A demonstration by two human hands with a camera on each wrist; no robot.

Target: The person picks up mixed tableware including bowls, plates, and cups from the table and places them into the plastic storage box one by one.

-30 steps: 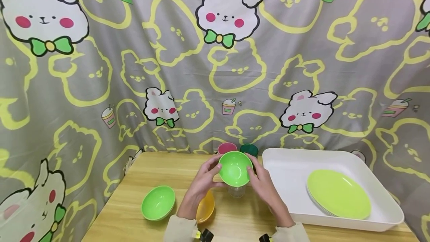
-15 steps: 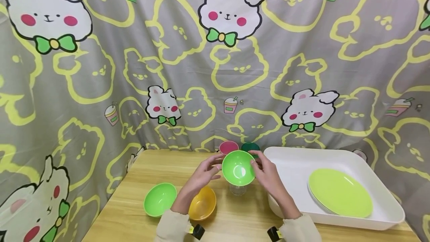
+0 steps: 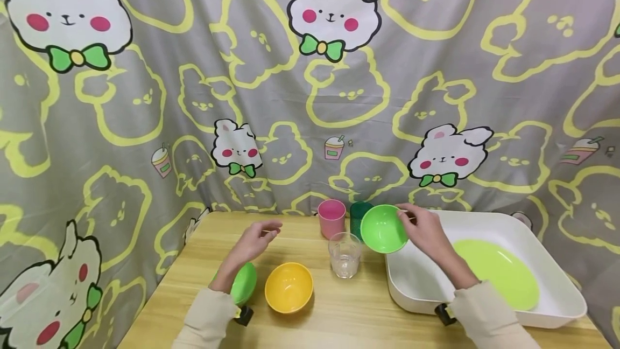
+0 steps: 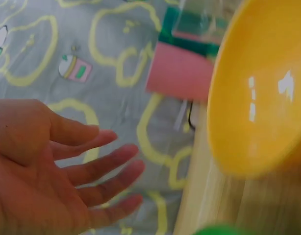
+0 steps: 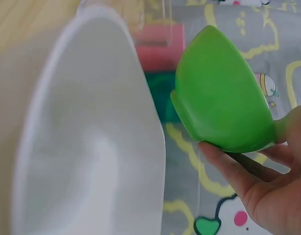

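My right hand grips a small green bowl by its right side, thumb at the rim and fingers under the outside. In the head view the bowl is tilted toward me and overlaps the left end of the white tub. The right wrist view shows the underside of the bowl with fingers against it. My left hand is raised with nothing in it, fingers loosely spread in the left wrist view. Below that arm, partly hidden, sits another green bowl. An orange bowl stands beside it on the table.
A clear glass stands mid-table. Behind it are a pink cup and a dark green cup, partly covered by the held bowl. Yellow-green plates lie in the tub. A patterned curtain hangs behind the table.
Both hands were at the green bowl above the glass. The left hand has let go and moved left. The right hand has carried the bowl right, leaving the glass and cups more visible.
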